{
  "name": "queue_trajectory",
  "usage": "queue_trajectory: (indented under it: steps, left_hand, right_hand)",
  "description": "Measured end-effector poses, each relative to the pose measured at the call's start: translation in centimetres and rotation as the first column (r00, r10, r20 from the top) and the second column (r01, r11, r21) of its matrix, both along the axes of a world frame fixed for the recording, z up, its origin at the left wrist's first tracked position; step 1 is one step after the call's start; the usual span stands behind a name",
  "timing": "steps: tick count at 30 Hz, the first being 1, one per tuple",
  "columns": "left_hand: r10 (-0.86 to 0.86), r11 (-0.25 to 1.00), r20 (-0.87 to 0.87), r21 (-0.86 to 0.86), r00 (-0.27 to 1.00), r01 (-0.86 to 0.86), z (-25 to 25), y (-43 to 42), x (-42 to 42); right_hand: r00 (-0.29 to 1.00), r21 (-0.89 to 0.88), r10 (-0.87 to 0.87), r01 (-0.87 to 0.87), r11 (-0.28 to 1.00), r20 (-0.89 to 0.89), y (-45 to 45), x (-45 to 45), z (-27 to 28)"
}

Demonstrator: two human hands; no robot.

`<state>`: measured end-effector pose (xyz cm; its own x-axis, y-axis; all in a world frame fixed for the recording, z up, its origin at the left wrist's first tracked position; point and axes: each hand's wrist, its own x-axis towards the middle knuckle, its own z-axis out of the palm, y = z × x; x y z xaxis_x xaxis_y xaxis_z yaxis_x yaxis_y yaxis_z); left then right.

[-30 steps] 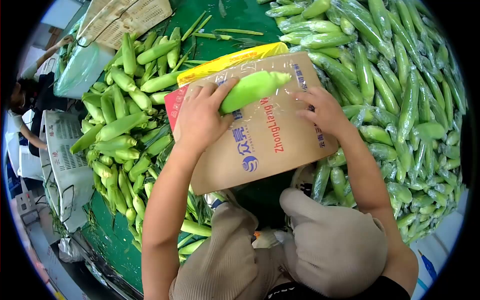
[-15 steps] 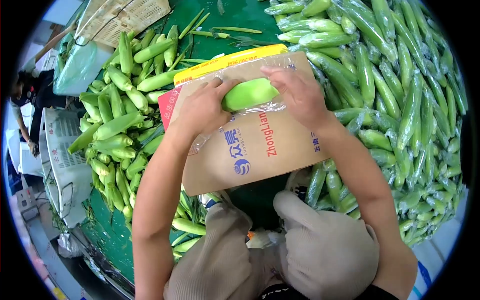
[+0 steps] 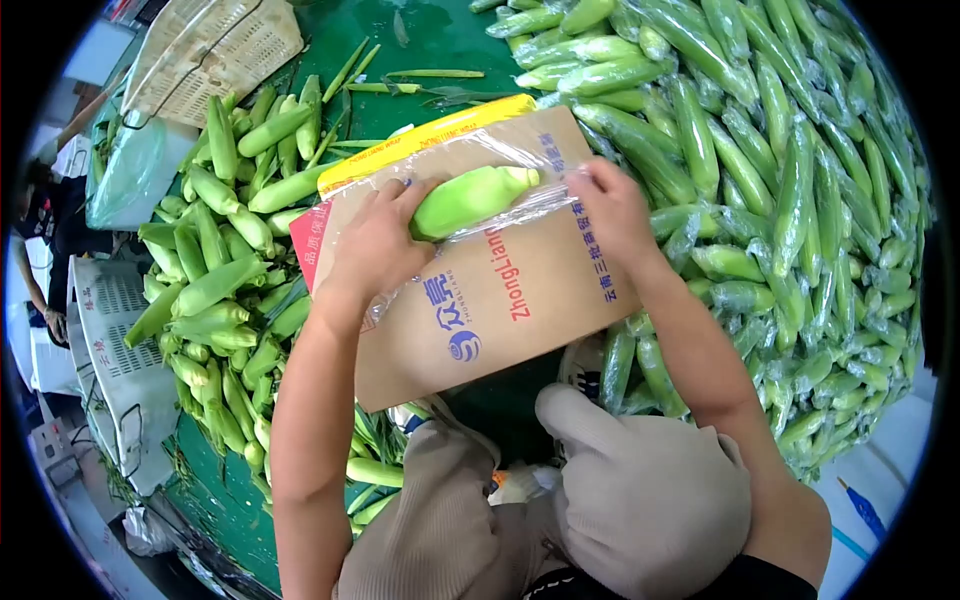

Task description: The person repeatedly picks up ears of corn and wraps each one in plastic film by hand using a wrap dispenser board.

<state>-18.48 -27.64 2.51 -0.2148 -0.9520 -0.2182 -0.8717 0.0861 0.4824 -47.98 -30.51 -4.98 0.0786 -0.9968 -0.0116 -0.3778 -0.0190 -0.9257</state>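
In the head view, the only one we have, our right hand (image 3: 612, 205) has moved off the narrow end of the corn cob (image 3: 468, 203), which it covered half a second ago, and now stands just to the right of it, its fingers bent in and pinching the edge of the plastic film (image 3: 515, 212). Our left hand (image 3: 382, 238) has stayed at the broad end, thumb on the near side and fingers on the far side, holding the cob down. The cob lies aslant across the top of the cardboard box (image 3: 425, 365), with its pale tip in sight again. The film, which lay flat over the box a second ago, now shows as a gathered, shiny band along the cob's near side, running towards the right hand. For the work in hand, we judge that the film is being drawn along the cob; whether it passes underneath, we cannot tell. A yellow printed pack (image 3: 425, 143) lies along the box's far edge. Cobs without visible film (image 3: 215, 290) are heaped on our left, film-covered cobs (image 3: 795, 225) on our right.
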Motion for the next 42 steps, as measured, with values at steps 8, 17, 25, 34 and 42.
queue_trajectory:
  steps: [8, 17, 25, 34, 42]
  left_hand:
    - [-0.067, 0.998, 0.084, -0.015, 0.994, 0.068, -0.4, -0.6, 0.6]
    - [0.307, 0.805, -0.354, -0.398, 0.884, -0.439, -5.8, 8.7, 7.5]
    - [0.312, 0.771, 0.183, -0.621, 0.932, -0.136, -6.3, 9.7, 6.6]
    - [0.208, 0.653, -0.766, -0.355, 0.609, -0.669, -6.8, 16.3, 0.2]
    - [0.246, 0.832, 0.242, -0.55, 0.939, -0.076, -2.8, 2.0, 2.6]
  right_hand:
    - [0.904, -0.512, 0.14, -0.35, 0.785, -0.403, -1.5, 6.5, 0.9]
    - [0.592, -0.32, 0.267, -0.699, 0.64, -0.76, -3.8, 8.0, 0.4]
    - [0.508, -0.243, 0.246, -0.713, 0.658, -0.826, -2.8, 7.3, 2.1]
    - [0.32, 0.106, 0.768, -0.889, 0.446, -0.554, 3.2, 7.0, 3.8]
    - [0.559, -0.322, 0.326, -0.764, 0.559, -0.762, 0.0, 9.1, 1.3]
